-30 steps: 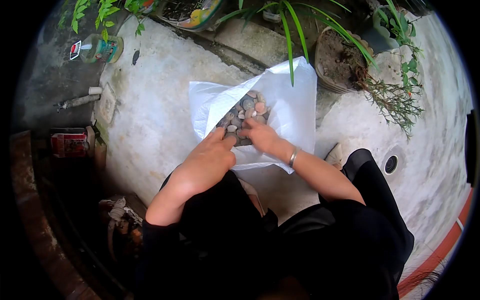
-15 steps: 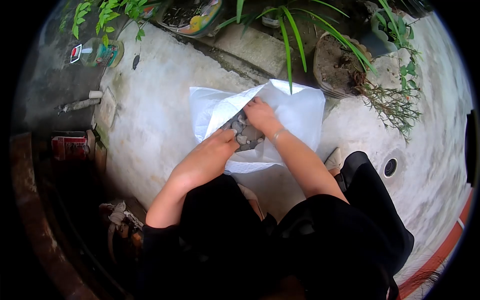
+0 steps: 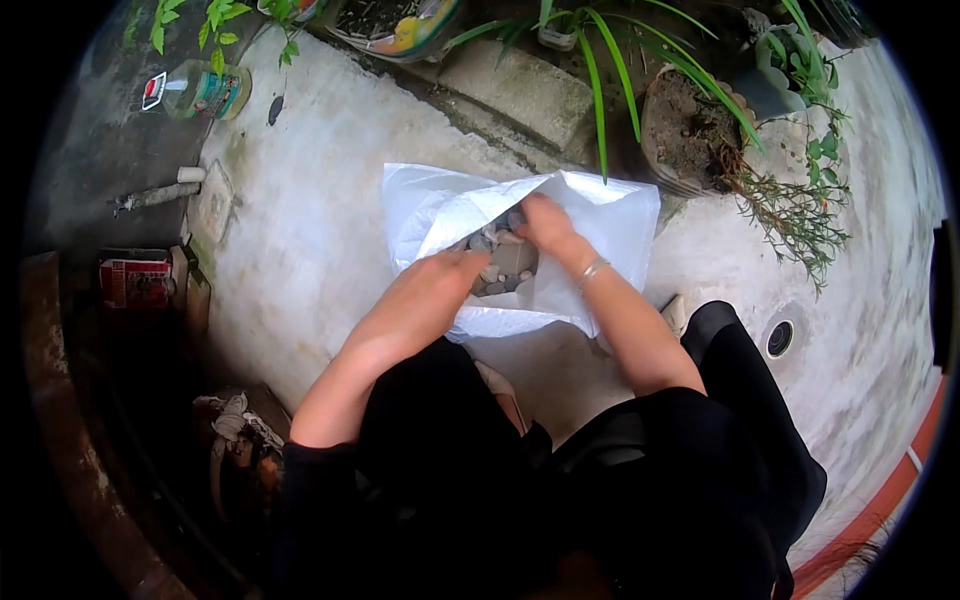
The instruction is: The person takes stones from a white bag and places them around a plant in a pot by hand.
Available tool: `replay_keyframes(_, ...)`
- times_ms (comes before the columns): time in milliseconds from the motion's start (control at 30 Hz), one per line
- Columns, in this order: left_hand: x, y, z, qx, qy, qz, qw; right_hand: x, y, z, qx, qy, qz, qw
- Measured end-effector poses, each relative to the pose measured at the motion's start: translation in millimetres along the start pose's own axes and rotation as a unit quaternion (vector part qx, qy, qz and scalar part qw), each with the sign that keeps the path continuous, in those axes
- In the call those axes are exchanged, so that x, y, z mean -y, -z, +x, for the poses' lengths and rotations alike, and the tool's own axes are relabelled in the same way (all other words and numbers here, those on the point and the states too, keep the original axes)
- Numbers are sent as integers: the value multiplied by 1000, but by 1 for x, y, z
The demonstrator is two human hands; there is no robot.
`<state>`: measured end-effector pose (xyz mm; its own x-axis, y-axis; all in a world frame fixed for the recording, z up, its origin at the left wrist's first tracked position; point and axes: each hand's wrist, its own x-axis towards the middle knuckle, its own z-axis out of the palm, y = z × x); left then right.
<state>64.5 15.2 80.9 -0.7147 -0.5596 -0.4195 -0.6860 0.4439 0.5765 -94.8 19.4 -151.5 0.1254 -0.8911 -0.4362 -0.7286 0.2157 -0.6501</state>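
Observation:
A white woven plastic sack lies on the concrete, its mouth spread open. Grey and pale stones show inside it, around a larger flat brownish patch. My left hand reaches over the near left rim, its fingers drawn together at the stones; their tips are partly hidden. On the far right side of the opening is my right hand, wearing a bracelet at the wrist. Its fingers are curled down beside a dark stone. What either hand grips among the stones is not clear.
Potted plants and a concrete slab line the far side. A large plastic bottle lies at the upper left, above a pipe stub. A round floor drain is at the right. My knees are close to the sack.
My right hand has shifted slightly right and nearer, and my left fingers reach a little further in. More of the flat brownish patch shows between them. The view has shifted slightly.

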Motion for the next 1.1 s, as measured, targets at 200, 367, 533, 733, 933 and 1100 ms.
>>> replay_keyframes(200, 3, 2, -3, 16, 9, -27, 999, -12, 26, -23, 86, -35, 216, 972)
replay_keyframes(367, 6, 2, 2, 13, -54, -7, 998, 1, 55, -55, 149, -13, 544, 826)
replay_keyframes(533, 7, 3, 6, 29, -23, 29, 999, 5, 101, -91, 116, 49, 494, 860)
replay_keyframes(733, 3, 2, 9, 31, -34, 43, 998, -2, 199, -145, -11, 90, 452, 887)
replay_keyframes(933, 5, -1, 9, 30, -46, 56, 997, -21, 207, -107, -352, 20, 251, 901)
replay_keyframes(1100, 3, 2, 7, 42, -37, 59, 997, -28, 204, -99, -376, -17, 107, 920)
